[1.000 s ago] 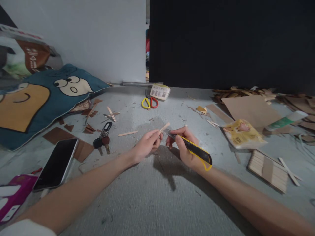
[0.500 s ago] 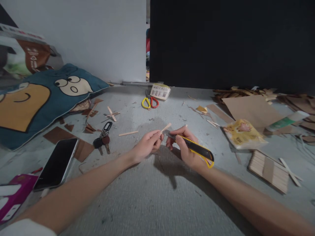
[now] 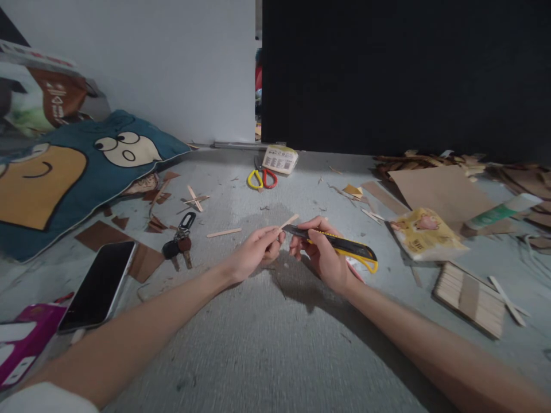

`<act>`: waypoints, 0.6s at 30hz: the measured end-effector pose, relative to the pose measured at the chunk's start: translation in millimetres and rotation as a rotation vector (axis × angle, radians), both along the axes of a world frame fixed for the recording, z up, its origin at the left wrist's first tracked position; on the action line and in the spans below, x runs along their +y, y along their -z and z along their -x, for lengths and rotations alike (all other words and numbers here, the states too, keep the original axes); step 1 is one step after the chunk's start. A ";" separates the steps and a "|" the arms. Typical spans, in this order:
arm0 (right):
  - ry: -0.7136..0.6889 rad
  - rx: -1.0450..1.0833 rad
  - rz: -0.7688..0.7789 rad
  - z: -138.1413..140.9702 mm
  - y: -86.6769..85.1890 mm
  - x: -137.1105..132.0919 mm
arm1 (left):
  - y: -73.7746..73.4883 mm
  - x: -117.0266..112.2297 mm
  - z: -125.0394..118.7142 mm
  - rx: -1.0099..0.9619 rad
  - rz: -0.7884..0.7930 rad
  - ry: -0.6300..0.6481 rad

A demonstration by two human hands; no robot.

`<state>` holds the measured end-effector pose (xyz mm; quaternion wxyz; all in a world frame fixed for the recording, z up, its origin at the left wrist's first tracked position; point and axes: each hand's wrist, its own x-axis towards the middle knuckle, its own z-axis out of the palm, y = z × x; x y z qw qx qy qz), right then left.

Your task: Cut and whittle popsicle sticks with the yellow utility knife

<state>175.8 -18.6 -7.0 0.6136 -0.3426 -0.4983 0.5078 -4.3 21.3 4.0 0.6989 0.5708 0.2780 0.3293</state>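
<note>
In the middle of the view my left hand (image 3: 257, 252) pinches a wooden craft stick (image 3: 290, 221), whose free end points up and to the right. My right hand (image 3: 325, 252) is closed around a yellow and black utility knife (image 3: 344, 243). The knife's front end meets the stick close to my left fingertips; whether the blade is cutting in cannot be made out. Another craft stick (image 3: 224, 233) lies flat to the left of my left hand. Farther left, a few sticks (image 3: 195, 198) lie crossed.
Scissors (image 3: 262, 178) lie ahead by a small packet (image 3: 280, 159). Leftward are keys (image 3: 183, 244), a phone (image 3: 99, 285) and a blue cushion (image 3: 77, 172). To the right lie a yellow packet (image 3: 426, 232), a glue tube (image 3: 503, 210) and a bundle of craft sticks (image 3: 469, 298).
My right hand has turned the knife flatter, its rear end rising and its front end shifting slightly left onto the stick. My left hand has barely moved.
</note>
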 end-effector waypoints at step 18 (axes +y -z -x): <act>0.028 0.120 0.045 9.9 -5.1 -3.2 | -1.8 -3.7 0.7 0.052 -0.055 -0.011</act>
